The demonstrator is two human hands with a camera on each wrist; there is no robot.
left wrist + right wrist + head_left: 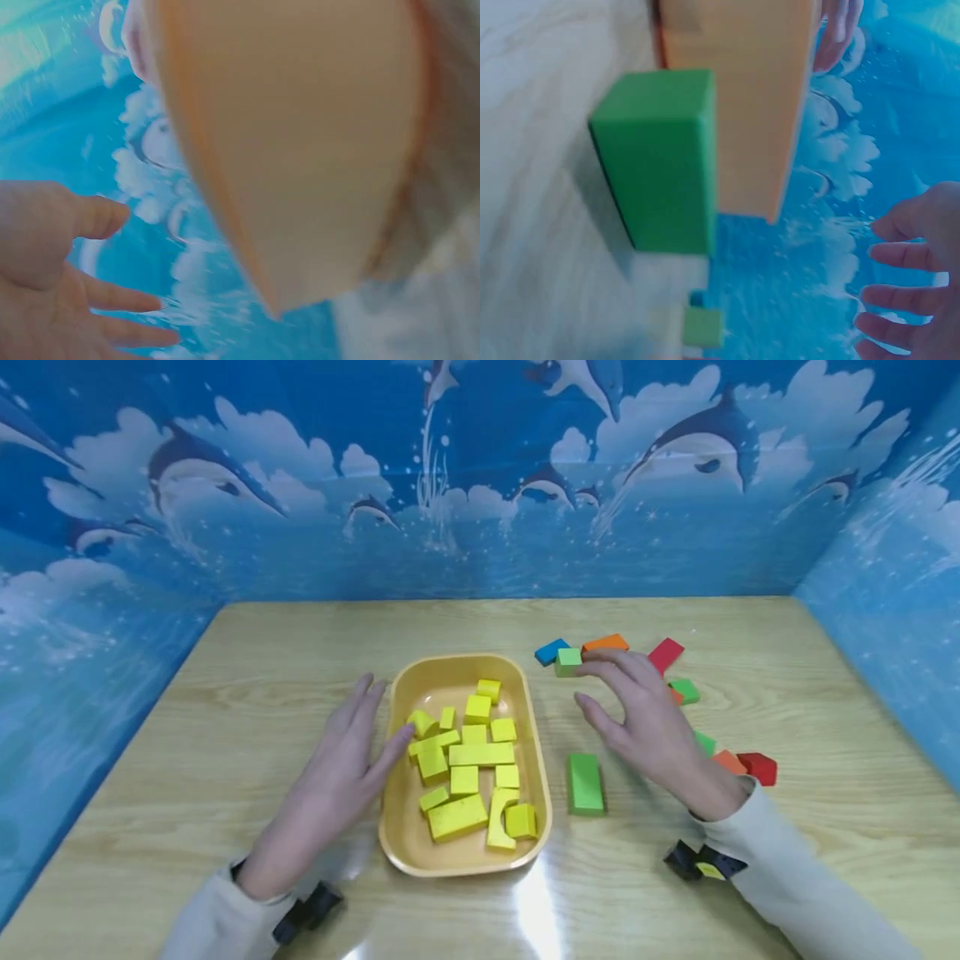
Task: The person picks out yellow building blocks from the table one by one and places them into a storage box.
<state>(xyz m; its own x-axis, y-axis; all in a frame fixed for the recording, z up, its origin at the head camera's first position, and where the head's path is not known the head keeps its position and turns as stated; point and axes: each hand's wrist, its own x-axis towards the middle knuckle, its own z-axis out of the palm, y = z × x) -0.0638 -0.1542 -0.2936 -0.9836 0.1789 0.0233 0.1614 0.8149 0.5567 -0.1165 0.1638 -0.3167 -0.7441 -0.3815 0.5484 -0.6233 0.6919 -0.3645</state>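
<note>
A pale-yellow plastic tray (392, 852) stands mid-table with several yellow wooden blocks (480, 754) inside. Beside its left wall is my left hand (337, 777), fingers extended; the thumb overlaps the rim in the head view. The left wrist view shows this hand (45, 277) spread and holding nothing. My right hand (645, 718) hovers right of the tray, its fingertips overlapping a small green cube (567, 662) in the head view. In the right wrist view that hand (922, 277) has loosely spread fingers, apart from the cube (703, 326). A larger green block (585, 785) lies beside the tray.
At the back right lie a blue block (552, 651), an orange block (606, 642) and a red block (666, 654). Several more green, orange and red blocks (757, 768) lie under and beyond the right forearm. Dolphin-printed blue panels (480, 552) border the table.
</note>
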